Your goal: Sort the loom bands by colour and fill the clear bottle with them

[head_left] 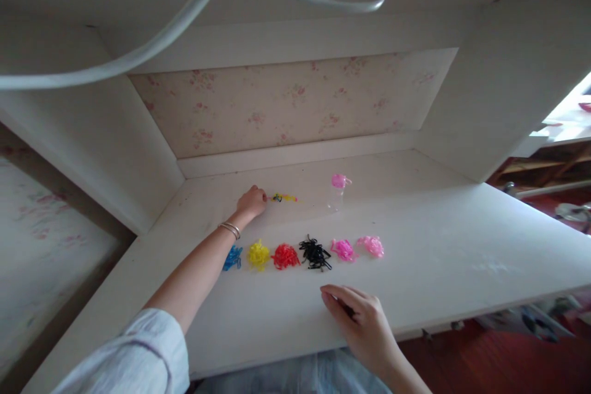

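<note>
My left hand reaches to the back of the white tabletop, its fingers closed at the left end of a slim yellow item with a dark patch and a pinkish tip. What kind of thing it is, I cannot make out. My right hand is near the front edge, thumb and forefinger together, with nothing visible in them. Between the hands runs a row of piles of small loop-like pieces: blue, partly behind my left forearm, yellow, red, black, magenta and light pink.
A small clear container with a pink lid stands behind the piles. White side panels and a flowered back wall enclose the tabletop. A thick white cable crosses the upper view.
</note>
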A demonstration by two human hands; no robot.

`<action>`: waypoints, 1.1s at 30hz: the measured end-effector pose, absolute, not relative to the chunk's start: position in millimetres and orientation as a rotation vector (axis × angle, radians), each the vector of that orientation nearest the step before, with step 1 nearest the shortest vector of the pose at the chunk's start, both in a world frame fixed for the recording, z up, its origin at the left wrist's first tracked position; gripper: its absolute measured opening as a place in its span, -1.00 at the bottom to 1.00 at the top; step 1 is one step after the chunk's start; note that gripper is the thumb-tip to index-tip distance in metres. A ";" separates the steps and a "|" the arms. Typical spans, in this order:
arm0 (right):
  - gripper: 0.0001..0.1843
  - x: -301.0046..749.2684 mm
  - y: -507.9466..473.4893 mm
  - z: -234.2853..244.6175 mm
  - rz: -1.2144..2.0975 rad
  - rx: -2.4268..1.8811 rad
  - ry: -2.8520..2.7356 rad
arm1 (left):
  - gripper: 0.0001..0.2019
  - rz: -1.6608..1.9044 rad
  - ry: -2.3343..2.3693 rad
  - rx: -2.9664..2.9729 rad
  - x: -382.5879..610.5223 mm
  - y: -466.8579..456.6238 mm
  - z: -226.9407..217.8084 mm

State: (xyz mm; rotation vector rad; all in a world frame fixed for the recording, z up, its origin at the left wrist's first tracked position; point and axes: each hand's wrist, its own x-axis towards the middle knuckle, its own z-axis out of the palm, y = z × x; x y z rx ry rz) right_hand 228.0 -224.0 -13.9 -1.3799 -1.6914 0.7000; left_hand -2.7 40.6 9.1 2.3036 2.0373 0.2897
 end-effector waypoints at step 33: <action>-0.68 225.6 -225.6 -8.0 0.630 -1.386 -1.737 | -0.75 0.384 0.863 2.759 113.5 -58.7 33.5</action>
